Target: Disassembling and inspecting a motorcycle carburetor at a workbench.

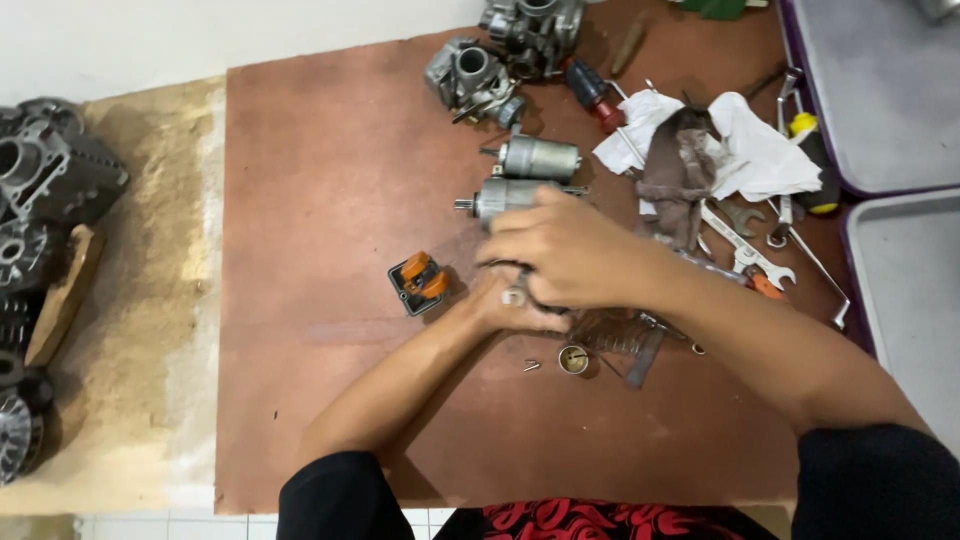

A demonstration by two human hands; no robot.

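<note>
Both hands meet mid-board: right hand (570,255) cupped over left hand (510,305), jointly gripping a small metal part (515,296), contents largely hidden; loose screw (531,366) and brass cap (573,359) beside them risk being knocked away.

A small metal part (515,295) was largely concealed between the right hand (565,250) and left hand (510,310), its kind not determinable; one grey cylindrical motor (500,197) was partly covered by the fingers, and dark engine castings (40,190) were cut off at the left edge.
</note>
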